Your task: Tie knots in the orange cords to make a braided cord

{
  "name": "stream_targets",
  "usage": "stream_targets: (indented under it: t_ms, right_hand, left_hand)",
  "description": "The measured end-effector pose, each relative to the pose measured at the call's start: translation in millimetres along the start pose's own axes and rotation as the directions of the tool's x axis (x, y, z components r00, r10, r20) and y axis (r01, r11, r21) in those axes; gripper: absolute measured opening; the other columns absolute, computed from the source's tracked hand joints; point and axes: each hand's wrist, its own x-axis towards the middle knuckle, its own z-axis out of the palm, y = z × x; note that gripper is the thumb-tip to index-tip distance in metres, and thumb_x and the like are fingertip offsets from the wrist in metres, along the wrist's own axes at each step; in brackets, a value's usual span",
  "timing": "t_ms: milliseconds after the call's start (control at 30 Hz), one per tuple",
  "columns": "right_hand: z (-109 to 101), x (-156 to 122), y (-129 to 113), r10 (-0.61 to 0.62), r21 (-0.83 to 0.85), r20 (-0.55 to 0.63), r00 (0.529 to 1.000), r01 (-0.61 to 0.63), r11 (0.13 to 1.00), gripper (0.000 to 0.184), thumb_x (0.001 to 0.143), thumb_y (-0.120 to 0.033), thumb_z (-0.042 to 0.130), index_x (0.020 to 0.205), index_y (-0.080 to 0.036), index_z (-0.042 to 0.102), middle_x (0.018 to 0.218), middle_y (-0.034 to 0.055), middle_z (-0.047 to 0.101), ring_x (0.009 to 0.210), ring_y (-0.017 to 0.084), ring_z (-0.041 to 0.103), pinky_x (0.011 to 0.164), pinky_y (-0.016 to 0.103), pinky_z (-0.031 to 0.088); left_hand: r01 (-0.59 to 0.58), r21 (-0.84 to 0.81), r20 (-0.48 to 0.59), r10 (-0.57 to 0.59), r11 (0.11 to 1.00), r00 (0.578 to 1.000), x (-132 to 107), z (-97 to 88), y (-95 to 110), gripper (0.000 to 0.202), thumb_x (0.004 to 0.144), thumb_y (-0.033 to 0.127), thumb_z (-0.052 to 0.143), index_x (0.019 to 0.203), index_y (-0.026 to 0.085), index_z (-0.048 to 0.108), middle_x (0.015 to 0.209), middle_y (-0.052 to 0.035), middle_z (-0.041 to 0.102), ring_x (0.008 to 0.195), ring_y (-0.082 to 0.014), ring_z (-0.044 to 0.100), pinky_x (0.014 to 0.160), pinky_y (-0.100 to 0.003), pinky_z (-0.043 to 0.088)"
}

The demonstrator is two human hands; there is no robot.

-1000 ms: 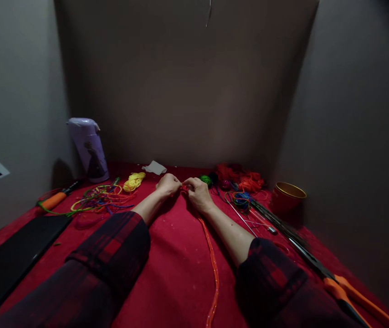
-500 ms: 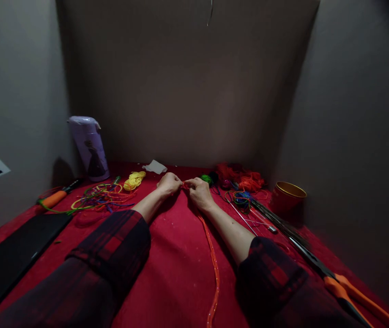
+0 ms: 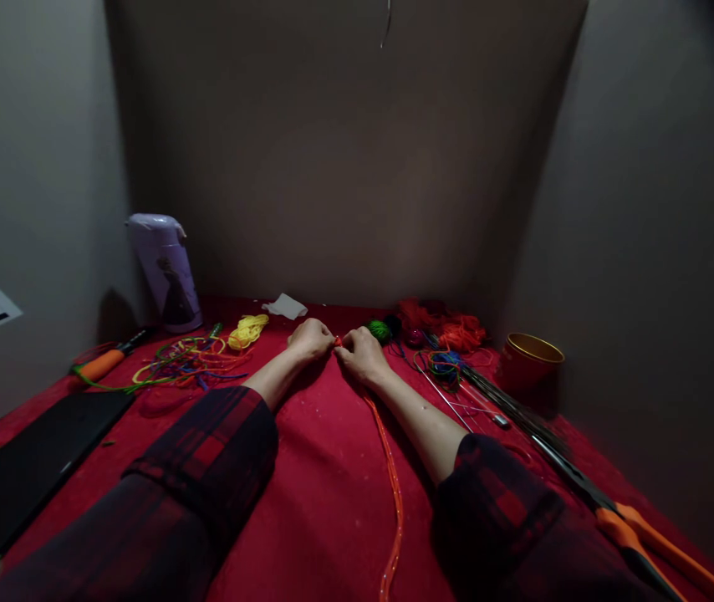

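We're looking down at a red cloth [image 3: 319, 468] and both hands are out at its far middle. The left hand [image 3: 311, 339] is curled into a loose fist, fingertips pinching inward. The right hand [image 3: 363, 356] meets it knuckle to knuckle, its fingers [image 3: 349, 342] bent and closed too. Right between them we catch a small orange nub: that's the end of the orange cord [image 3: 395, 485], gripped by both sets of fingertips where the hands touch. From there the cord slips under the right palm and runs back along the cloth toward us, between the two plaid sleeves, lying flat in a gentle curve.

Off to the left we've got a tangle of coloured cords [image 3: 181, 361], a yellow bundle [image 3: 247, 330] just beyond it, and a purple jug [image 3: 165, 272] by the wall. To the right, a green ball [image 3: 380, 331] sits just beside the right hand, with red yarn [image 3: 445, 326] behind it, thin metal rods [image 3: 457, 405], a red cup [image 3: 526, 361] and orange-handled shears [image 3: 639, 535].
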Motion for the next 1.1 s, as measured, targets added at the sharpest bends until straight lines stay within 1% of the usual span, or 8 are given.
stream_targets:
  t_ms: [133,200,400,600,833,1100]
  right_hand:
    - [0,-1,-1,0.014,-0.063,0.031,0.999,-0.012,0.998,0.015,0.082,-0.024,0.053,0.081,-0.014,0.063,0.089,0.0089,0.057,0.083,0.016,0.055,0.075,0.026,0.039]
    - [-1,-3,-2,0.007,-0.089,0.042,0.999,-0.004,0.996,0.015,0.083,-0.025,0.052,0.083,-0.014,0.062,0.091,0.0095,0.057,0.084,0.017,0.055,0.075,0.026,0.039]
    - [-6,-10,-9,0.01,-0.162,0.04,0.999,-0.004,0.987,0.019,0.083,-0.022,0.045,0.087,-0.013,0.061,0.094,0.0118,0.057,0.083,0.021,0.057,0.071,0.03,0.041]
    - [-8,-11,-11,0.022,-0.182,0.031,0.999,-0.016,0.983,0.019,0.079,-0.021,0.045,0.083,-0.014,0.062,0.094,0.0115,0.059,0.081,0.021,0.059,0.069,0.029,0.041]
    - [-8,-10,-9,0.049,-0.167,0.016,0.999,-0.046,0.985,0.02,0.077,-0.019,0.045,0.084,-0.012,0.062,0.094,0.0128,0.06,0.083,0.022,0.059,0.069,0.029,0.041]
    - [-9,-7,-10,0.063,-0.138,0.033,0.997,-0.057,0.989,0.018,0.075,-0.018,0.048,0.081,-0.011,0.064,0.092,0.0143,0.061,0.083,0.022,0.059,0.071,0.028,0.041]
  left_hand:
    - [-0.01,-0.016,-0.005,0.01,1.0,1.0,0,0.6,-2,0.018,0.068,0.035,0.062,0.071,0.019,0.071,0.061,-0.0037,0.066,0.057,-0.014,0.058,0.053,-0.022,0.039]
    - [-0.015,-0.022,-0.008,0.015,1.0,1.0,0,0.8,-2,0.017,0.068,0.033,0.063,0.071,0.018,0.071,0.062,-0.0037,0.067,0.056,-0.0133,0.058,0.054,-0.022,0.04]
    - [-0.025,-0.005,-0.02,0.024,1.0,0.999,-1,1.9,-2,0.015,0.069,0.03,0.06,0.069,0.018,0.071,0.059,-0.0033,0.065,0.055,-0.013,0.057,0.055,-0.022,0.041]
    - [-0.024,0.05,-0.032,0.026,0.998,0.999,0,1.9,-2,0.017,0.071,0.025,0.055,0.069,0.019,0.07,0.068,-0.0053,0.068,0.065,-0.0166,0.061,0.058,-0.023,0.042]
    - [-0.009,0.112,-0.068,0.017,0.994,0.998,2,3.1,-4,0.019,0.072,0.025,0.052,0.076,0.021,0.07,0.086,-0.0067,0.07,0.085,-0.0203,0.062,0.068,-0.025,0.044]
    - [-0.01,0.147,-0.097,0.024,0.989,0.995,0,4.9,-3,0.02,0.074,0.024,0.049,0.078,0.021,0.068,0.091,-0.0088,0.069,0.09,-0.0217,0.061,0.073,-0.027,0.044]
